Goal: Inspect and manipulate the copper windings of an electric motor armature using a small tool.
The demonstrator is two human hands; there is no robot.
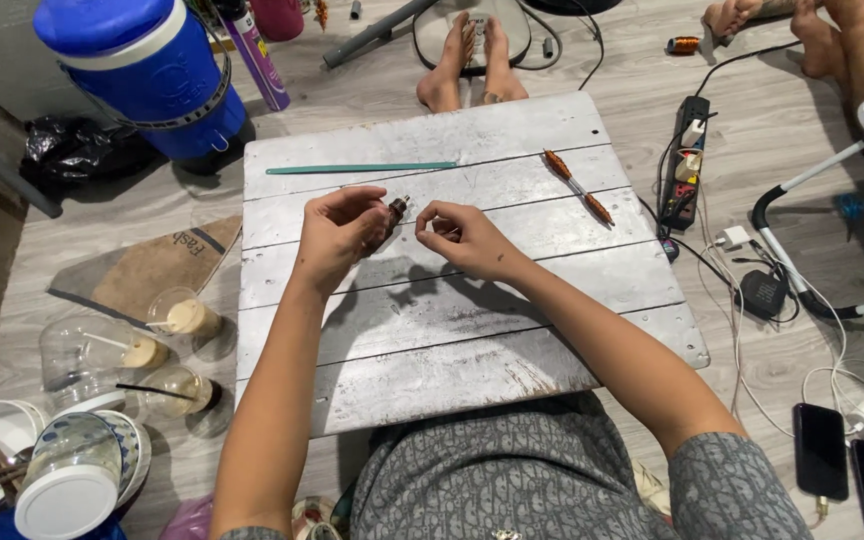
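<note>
My left hand (337, 235) holds a small dark cylindrical part (395, 210) with a metal tip, just above a white-painted wooden board (472, 330). Close to the part's right side, my right hand (462, 235) has its fingers pinched together; whether a thin wire is between them I cannot tell. On the board's far side lie a long green strip (362, 168) and a thin rod with two copper-wound ends (578, 187).
A blue water cooler (147, 70) stands far left. Plastic cups (184, 315) and bowls (12, 440) sit at the left. A power strip (685, 160), cables and two phones (847, 465) lie at the right. Other people's bare feet (467, 65) rest beyond the board.
</note>
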